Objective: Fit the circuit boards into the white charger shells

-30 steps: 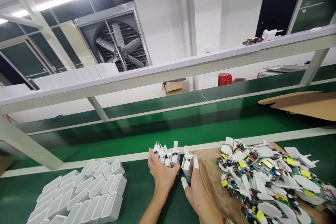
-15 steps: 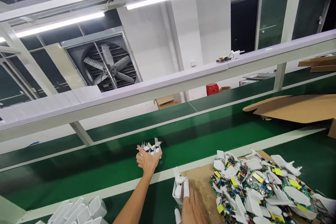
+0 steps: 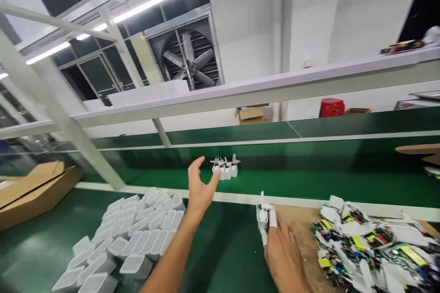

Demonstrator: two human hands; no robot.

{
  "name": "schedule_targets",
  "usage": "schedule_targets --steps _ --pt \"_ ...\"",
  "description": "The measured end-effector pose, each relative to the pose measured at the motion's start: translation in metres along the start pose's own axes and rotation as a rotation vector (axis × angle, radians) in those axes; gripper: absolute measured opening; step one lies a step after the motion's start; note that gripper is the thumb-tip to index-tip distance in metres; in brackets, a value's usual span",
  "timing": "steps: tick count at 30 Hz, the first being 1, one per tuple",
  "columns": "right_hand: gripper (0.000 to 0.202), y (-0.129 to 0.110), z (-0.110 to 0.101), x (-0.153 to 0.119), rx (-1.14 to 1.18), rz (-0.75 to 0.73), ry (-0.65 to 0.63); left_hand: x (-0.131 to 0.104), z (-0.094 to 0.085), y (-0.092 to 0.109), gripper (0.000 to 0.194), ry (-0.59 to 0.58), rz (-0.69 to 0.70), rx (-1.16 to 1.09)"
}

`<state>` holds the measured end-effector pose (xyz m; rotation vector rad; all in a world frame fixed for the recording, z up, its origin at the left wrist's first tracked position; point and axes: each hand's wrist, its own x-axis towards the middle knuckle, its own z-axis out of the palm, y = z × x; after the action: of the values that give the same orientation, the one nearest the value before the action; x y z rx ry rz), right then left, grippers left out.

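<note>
My left hand [image 3: 201,188] is open, its thumb and fingers spread, just left of and in front of a small group of white housings with plug pieces [image 3: 225,169] on the green belt. Between the covered thumb and finger of my right hand [image 3: 282,249] is a white housing [image 3: 263,214] with a white piece sticking up from it. That hand rests at the left edge of a brown cardboard sheet [image 3: 299,222]. A heap of circuit boards and white parts [image 3: 371,242] lies on the right.
Many white empty housings [image 3: 137,229] lie at the lower left, near a cardboard box [image 3: 41,190]. A pale shelf rail [image 3: 247,94] crosses above the green belt [image 3: 292,178]. A slanted post [image 3: 85,146] stands at the left.
My left hand has let go of the group of white housings and drawn back from it. The view has swung left, bringing more housings and the cardboard box into sight. My right hand still holds its housing.
</note>
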<state>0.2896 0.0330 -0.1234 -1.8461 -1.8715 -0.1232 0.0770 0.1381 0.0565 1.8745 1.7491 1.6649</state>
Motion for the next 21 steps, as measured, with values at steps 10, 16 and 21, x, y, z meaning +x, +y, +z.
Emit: schedule_targets --steps 10,16,21 --pt "0.04 -0.015 -0.036 0.009 0.078 0.051 0.003 -0.062 -0.195 -0.078 0.027 -0.4 0.271 0.467" --pt "0.029 -0.024 -0.04 0.024 0.039 0.104 -0.023 -0.106 -0.168 -0.125 0.018 -0.519 0.325 0.508" --pt "0.035 -0.018 -0.059 0.022 0.036 0.057 -0.001 -0.103 -0.111 -0.085 0.014 -0.731 0.359 0.171"
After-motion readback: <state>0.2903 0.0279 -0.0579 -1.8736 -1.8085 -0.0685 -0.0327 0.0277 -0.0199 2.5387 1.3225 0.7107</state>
